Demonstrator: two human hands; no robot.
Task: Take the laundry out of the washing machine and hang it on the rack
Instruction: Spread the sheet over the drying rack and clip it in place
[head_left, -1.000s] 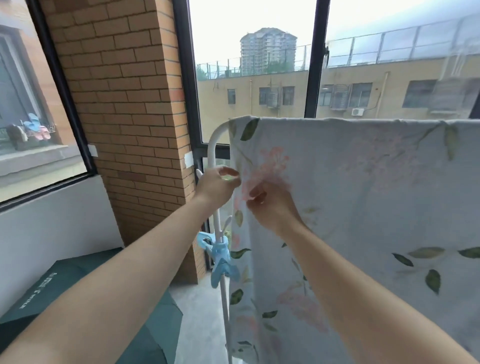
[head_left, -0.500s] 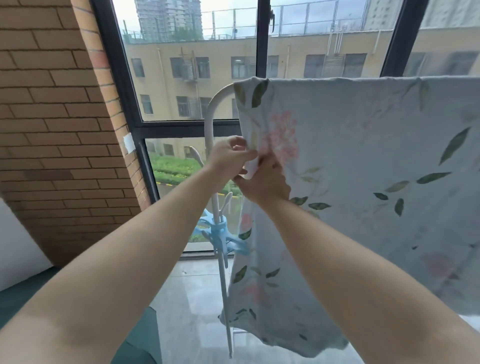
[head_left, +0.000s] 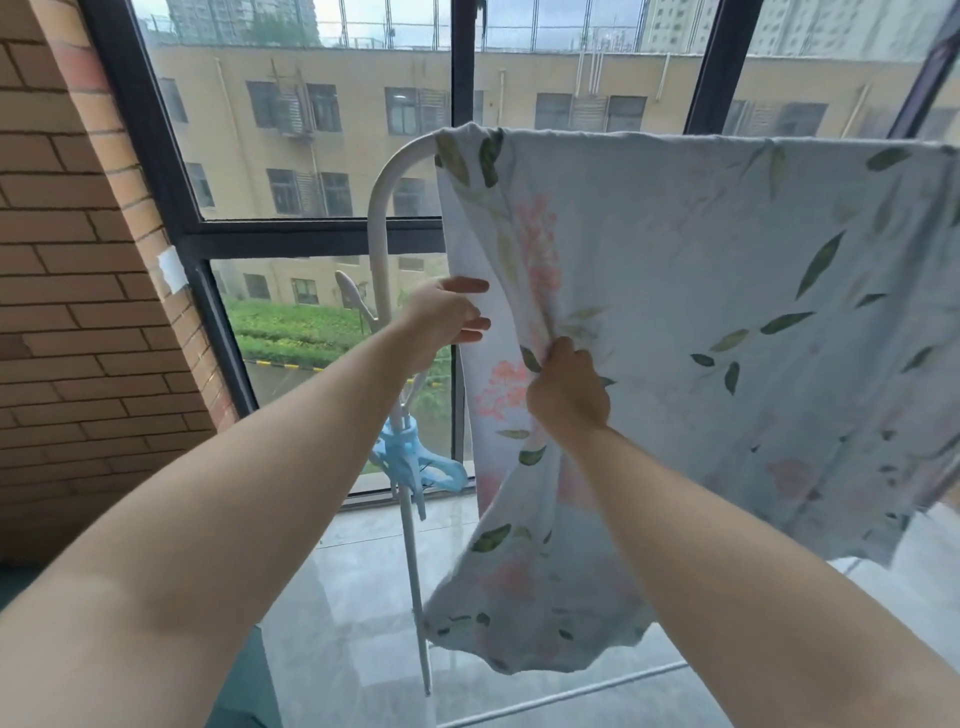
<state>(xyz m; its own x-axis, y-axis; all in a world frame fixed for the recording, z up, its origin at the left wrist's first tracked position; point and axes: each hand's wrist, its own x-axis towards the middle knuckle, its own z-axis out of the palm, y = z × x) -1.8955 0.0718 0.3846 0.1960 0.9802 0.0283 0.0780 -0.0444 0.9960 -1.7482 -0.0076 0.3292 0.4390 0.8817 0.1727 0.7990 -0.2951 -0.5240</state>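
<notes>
The right hand (head_left: 569, 389) is nearest. It grips a bunched fold of the sheet (head_left: 701, 312), just right of the curved post of the rack (head_left: 384, 208), with the fingers curled tight round the cloth. The left hand (head_left: 447, 317), a little higher and closer to the post, pinches the sheet's side edge between thumb and fingers. The sheet hangs over the rack's top bar.

I think the step is to spread the cloth flat. To do it well, pull the edge gently toward the post while the right hand lets its fold open, so that the sheet does not slide off the bar. Blue clips (head_left: 415, 462) sit on the post below the hands and could fix the edge. Behind the rack is the window (head_left: 322, 234).
</notes>
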